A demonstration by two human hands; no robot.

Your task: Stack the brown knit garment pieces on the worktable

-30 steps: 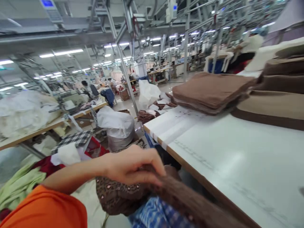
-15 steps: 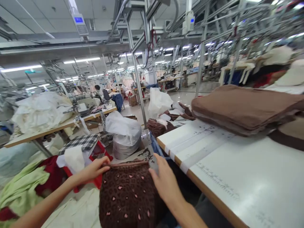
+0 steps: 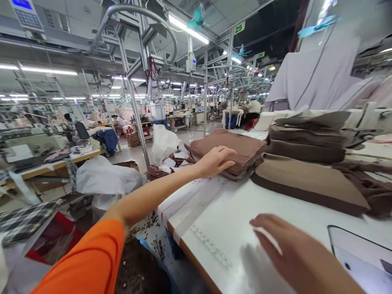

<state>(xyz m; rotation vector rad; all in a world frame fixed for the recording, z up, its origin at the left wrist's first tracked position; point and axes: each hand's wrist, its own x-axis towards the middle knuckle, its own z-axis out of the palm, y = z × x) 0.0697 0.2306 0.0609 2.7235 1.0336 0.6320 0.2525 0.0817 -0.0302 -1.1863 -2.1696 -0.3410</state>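
My left hand (image 3: 216,160) reaches across the white worktable (image 3: 245,220) and rests on the near edge of a stack of brown folded fabric pieces (image 3: 232,149), fingers curled onto the top layer. Whether it grips a piece I cannot tell. My right hand (image 3: 290,253) hovers low over the bare tabletop near me, fingers spread, holding nothing. A dark brown spotted fabric (image 3: 141,271) lies in my lap below the table edge, partly hidden by my orange sleeve (image 3: 82,265).
More brown fabric stacks (image 3: 309,143) and a tan piece (image 3: 306,183) lie at the table's right. A grey-white panel (image 3: 361,257) sits at the near right corner. White bags (image 3: 107,177), sewing tables and metal posts (image 3: 139,122) fill the aisle on the left.
Both hands let go of the spotted brown fabric, now in my lap. My left hand reached out to the brown stack; my right hand moved over the tabletop. The view swung right.
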